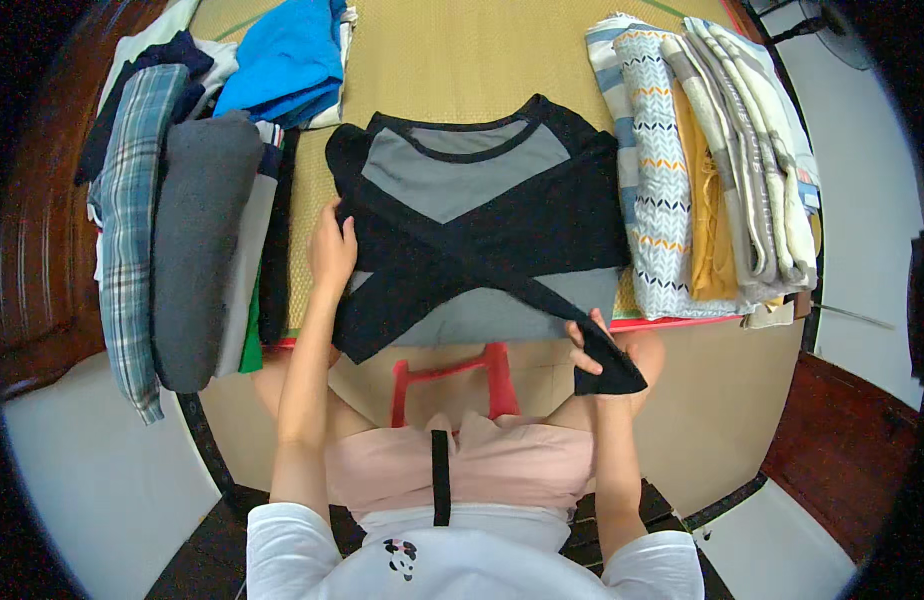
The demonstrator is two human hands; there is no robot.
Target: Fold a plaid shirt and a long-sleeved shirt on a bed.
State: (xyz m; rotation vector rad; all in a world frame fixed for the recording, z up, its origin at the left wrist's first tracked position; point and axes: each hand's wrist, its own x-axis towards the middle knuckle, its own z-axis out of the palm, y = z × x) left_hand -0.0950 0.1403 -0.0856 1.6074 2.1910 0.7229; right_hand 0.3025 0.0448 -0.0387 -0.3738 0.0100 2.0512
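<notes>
A grey and black long-sleeved shirt (499,217) lies on the woven mat (462,60) in front of me, its round neckline pointing away. Both black sleeves cross over the grey front. My right hand (601,352) grips the cuff end of one sleeve at the near right corner, and the black fabric partly covers my palm. The other sleeve's end reaches the near left edge of the shirt. My left hand (333,247) rests at the shirt's left side with its fingers against the black fabric; whether it pinches any cloth cannot be told.
Folded clothes stand at the left, among them a dark grey garment (199,247), a plaid shirt (136,225) and a blue garment (289,60). Folded patterned cloths (661,180) stand at the right. A red plastic stool (499,382) shows below the mat's near edge.
</notes>
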